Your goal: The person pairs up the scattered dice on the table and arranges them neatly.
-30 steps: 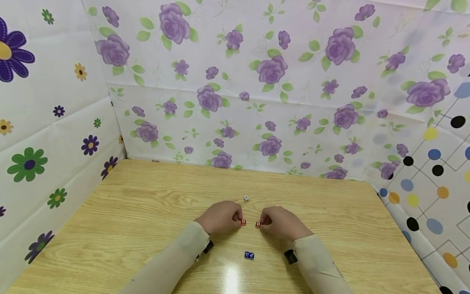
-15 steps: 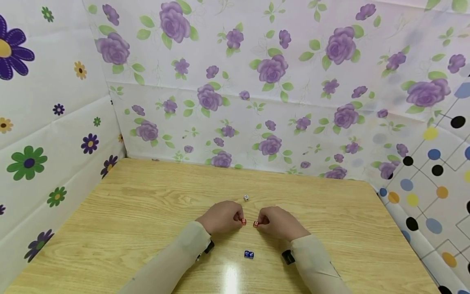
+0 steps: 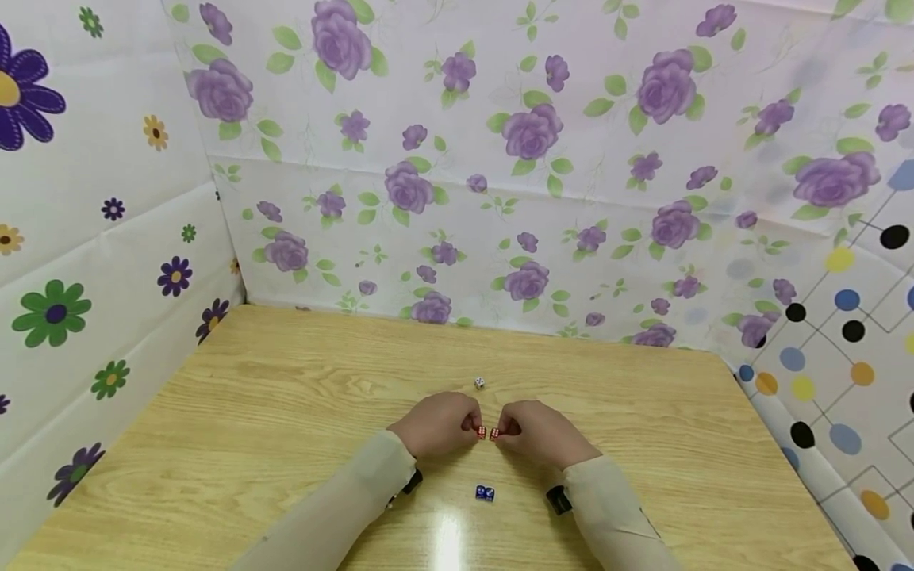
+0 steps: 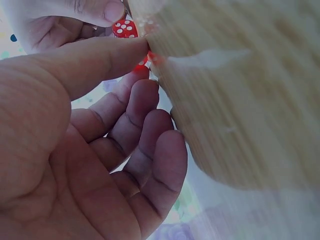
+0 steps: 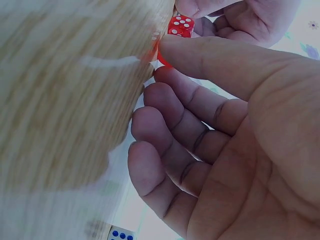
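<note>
My left hand [image 3: 439,424] pinches a red die [image 3: 481,432] between thumb and fingertips, down at the wooden tabletop. Facing it from the right, my right hand [image 3: 546,432] pinches a second red die [image 3: 494,434]. A narrow gap parts the two red dice, both with white pips. In the left wrist view my thumb covers much of the left red die [image 4: 142,65], while the right hand's die shows beyond it. The right wrist view has its own red die [image 5: 163,59] mostly hidden behind the thumb.
Two blue dice [image 3: 485,493] sit side by side on the table [image 3: 300,388], nearer to me than the hands. Beyond the hands stands a white die [image 3: 479,383]. A floral sheet [image 3: 457,159] hangs along the table's back edge, with patterned sheets on both sides.
Both red dice have come closer together. The right hand has slid left with its die, and the left hand has lately shifted right with the other. Blue and white dice stay put.
</note>
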Available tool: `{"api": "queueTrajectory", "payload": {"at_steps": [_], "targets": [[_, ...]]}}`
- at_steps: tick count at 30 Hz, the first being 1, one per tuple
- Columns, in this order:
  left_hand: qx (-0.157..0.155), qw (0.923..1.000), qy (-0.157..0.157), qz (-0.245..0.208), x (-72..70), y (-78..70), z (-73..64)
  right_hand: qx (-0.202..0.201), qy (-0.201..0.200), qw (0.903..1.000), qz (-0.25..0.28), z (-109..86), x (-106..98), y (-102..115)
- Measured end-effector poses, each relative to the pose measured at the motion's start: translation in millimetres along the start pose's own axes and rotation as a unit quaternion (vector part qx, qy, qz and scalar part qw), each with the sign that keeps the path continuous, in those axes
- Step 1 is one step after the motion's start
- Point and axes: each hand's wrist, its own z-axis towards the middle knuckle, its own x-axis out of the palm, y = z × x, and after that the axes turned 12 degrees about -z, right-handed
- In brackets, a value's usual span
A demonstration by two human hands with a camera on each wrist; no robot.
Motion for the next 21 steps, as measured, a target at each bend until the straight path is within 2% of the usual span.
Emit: {"api": "queueTrajectory", "payload": {"at_steps": [11, 21], "targets": [[-0.003, 1.0, 0.007, -0.003, 2.2, -6.8, 5.3, -0.001, 0.003, 1.0, 0.005, 0.3, 1.7, -5.6], [-0.007, 0.9999, 0.011, -0.007, 3.7, -6.5, 9.2, -0.006, -0.005, 1.0, 0.0, 1.1, 0.0, -4.7]]}}
